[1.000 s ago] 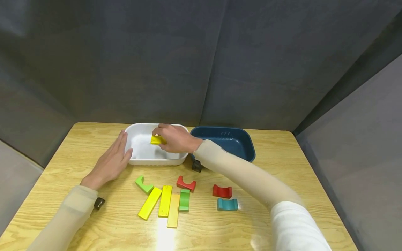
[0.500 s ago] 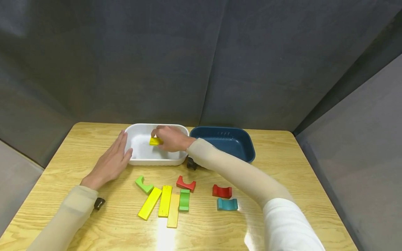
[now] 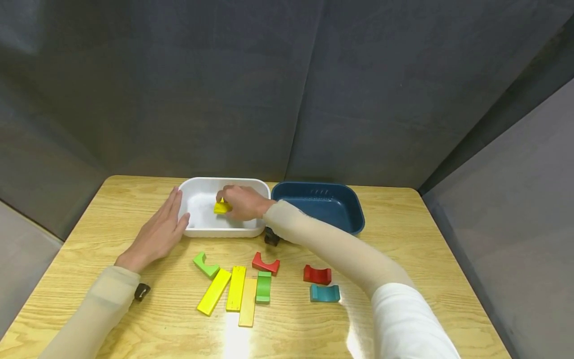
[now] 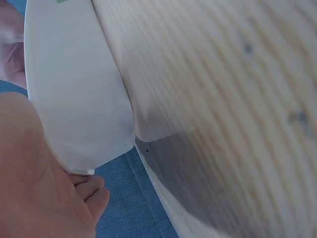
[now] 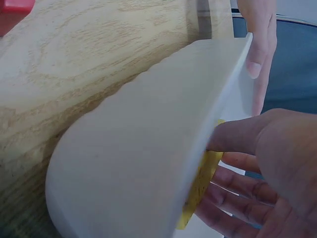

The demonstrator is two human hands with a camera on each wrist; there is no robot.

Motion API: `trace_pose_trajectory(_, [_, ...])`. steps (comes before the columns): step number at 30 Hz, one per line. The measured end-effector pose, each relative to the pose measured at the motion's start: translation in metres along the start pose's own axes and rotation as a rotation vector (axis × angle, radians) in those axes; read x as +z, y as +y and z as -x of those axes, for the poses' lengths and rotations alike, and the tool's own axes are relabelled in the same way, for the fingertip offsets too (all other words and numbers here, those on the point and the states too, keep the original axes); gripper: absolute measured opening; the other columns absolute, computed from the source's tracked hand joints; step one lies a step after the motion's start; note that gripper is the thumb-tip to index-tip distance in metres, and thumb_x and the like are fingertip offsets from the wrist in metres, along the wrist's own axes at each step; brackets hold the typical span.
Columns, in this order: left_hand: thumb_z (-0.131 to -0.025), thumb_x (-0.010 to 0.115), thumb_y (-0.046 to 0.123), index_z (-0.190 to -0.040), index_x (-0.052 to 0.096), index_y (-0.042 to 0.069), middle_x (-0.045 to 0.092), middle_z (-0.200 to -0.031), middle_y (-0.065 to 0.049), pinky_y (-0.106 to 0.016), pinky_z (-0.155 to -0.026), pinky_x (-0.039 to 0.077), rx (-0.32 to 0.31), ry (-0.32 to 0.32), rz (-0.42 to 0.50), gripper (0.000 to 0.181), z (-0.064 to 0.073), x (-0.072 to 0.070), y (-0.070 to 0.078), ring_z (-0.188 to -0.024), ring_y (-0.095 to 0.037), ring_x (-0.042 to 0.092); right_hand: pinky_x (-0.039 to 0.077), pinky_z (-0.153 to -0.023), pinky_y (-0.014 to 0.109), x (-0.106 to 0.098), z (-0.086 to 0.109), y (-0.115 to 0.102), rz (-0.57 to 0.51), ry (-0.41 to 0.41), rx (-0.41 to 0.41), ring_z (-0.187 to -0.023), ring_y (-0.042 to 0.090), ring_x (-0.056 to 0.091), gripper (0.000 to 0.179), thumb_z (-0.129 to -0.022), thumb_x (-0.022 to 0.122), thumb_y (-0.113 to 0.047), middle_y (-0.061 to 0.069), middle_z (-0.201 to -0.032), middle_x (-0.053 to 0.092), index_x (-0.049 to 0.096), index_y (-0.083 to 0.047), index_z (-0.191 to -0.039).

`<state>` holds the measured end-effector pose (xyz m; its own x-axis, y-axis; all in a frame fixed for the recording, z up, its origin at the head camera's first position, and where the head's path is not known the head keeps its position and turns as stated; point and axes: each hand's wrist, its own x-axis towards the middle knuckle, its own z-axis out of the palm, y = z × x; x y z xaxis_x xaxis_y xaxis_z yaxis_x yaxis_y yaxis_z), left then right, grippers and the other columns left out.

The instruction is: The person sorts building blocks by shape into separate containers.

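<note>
In the head view, my right hand [image 3: 244,203] pinches a yellow wooden block [image 3: 221,207] inside the white plastic tray [image 3: 197,215]. The right wrist view has the thumb on one side of the yellow block [image 5: 203,186] and the fingers on the other, with the tray wall hiding part of it. My left hand [image 3: 157,230] lies with straight fingers along the tray's left end, fingertips at the rim. From the left wrist view, those fingers [image 4: 91,193] show right at the tray's corner.
Beside the white tray stands a dark blue tray [image 3: 332,202]. In front lie several blocks: long yellow ones [image 3: 214,291], a natural wood plank [image 3: 247,302], green arches [image 3: 263,287], red arches [image 3: 317,274] and a blue arch [image 3: 325,293]. Dark cloth walls [image 3: 224,99] surround the table.
My right hand has shifted slightly left and toward the near side inside the white tray, carrying the yellow block. The left hand has stayed at the tray's end.
</note>
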<state>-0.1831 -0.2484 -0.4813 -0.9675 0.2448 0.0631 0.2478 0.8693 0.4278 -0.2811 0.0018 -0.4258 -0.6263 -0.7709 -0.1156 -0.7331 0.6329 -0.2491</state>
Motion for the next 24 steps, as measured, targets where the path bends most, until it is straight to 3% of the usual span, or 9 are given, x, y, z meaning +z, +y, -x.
trace_pose_trajectory(10, [-0.117, 0.027, 0.044, -0.17, -0.003, -0.001, -0.013, -0.179, -0.015, -0.065, -0.129, 0.019, -0.003, -0.001, 0.006, 0.076, 0.0005, 0.0002, 0.0021, -0.163, -0.047, 0.009, 0.053, -0.1, 0.031, 0.007, 0.0018, 0.0005, -0.021, -0.043, 0.019, -0.104, 0.018, 0.06, 0.045, -0.1, 0.076, -0.016, 0.005, -0.128, 0.07, 0.068, -0.01, -0.144])
trace_pose_trajectory(24, [-0.117, 0.026, 0.044, -0.17, -0.003, 0.0, -0.014, -0.179, -0.014, -0.066, -0.128, 0.019, -0.003, 0.0, 0.014, 0.075, 0.0, -0.0005, 0.0012, -0.163, -0.047, 0.009, 0.057, -0.094, 0.029, 0.0034, 0.0029, 0.005, 0.002, -0.016, 0.063, -0.105, 0.015, 0.064, 0.05, -0.1, 0.077, -0.028, 0.003, -0.128, 0.069, 0.067, -0.013, -0.146])
